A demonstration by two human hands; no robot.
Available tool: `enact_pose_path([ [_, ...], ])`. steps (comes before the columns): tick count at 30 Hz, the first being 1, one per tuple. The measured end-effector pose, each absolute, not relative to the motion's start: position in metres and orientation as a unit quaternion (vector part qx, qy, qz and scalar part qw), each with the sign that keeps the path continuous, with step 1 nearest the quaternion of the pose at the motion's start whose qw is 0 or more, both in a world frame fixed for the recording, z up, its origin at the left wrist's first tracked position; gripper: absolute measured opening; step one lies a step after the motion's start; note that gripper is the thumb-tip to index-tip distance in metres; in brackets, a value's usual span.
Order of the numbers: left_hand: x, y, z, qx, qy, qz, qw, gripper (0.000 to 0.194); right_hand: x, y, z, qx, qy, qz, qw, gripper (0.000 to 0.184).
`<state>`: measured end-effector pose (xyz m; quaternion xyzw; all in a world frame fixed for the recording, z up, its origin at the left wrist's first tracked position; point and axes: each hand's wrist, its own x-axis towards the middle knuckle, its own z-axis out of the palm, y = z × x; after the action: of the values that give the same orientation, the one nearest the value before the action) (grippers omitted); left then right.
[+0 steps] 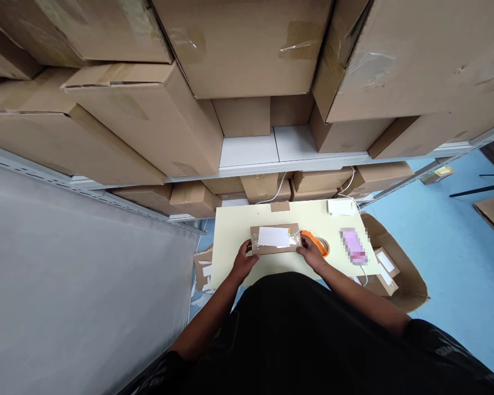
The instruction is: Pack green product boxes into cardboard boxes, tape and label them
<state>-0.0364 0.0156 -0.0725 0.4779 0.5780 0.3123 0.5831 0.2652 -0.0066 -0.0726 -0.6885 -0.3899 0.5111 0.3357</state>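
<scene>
So there's a small cardboard parcel [275, 250] held between both hands, right over the pale yellow counter [229, 230]; can't tell if its underside is resting on it or lifted a bit. It's got a white label [272, 236] on top and shiny clear tape around the ends. Left hand [243, 261] has its fingers clamped on the left end, thumb by the near corner, and the right hand [312, 255] has its fingers clamped on the other end.

Just beside the right hand is an orange tape dispenser [321, 248], partly hidden behind it. Further right on the counter there's a pink-purple thing [352, 244], too pixelated to make out, plus some white paper [340, 207] near the far right corner. A brown cardboard scrap [280, 206] sits at the far edge.

Off the counter's right side, a big open cardboard bin [414, 280] has labelled parcels [389, 262] in it. Shelves [249, 152] full of cartons [251, 49] rise behind.
</scene>
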Motion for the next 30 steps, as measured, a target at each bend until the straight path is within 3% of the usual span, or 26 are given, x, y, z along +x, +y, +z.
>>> enact_pose_path([
  [16, -0.035, 0.011, -0.074, 0.449, 0.567, 0.351, 0.595, 0.074, 0.266, -0.006, -0.061, -0.686, -0.382, 0.520, 0.336, 0.061],
  [30, -0.052, 0.028, -0.023, 0.509, 0.524, 0.402, 0.553, 0.072, 0.237, -0.008, -0.010, -0.662, -0.397, 0.483, 0.413, 0.060],
])
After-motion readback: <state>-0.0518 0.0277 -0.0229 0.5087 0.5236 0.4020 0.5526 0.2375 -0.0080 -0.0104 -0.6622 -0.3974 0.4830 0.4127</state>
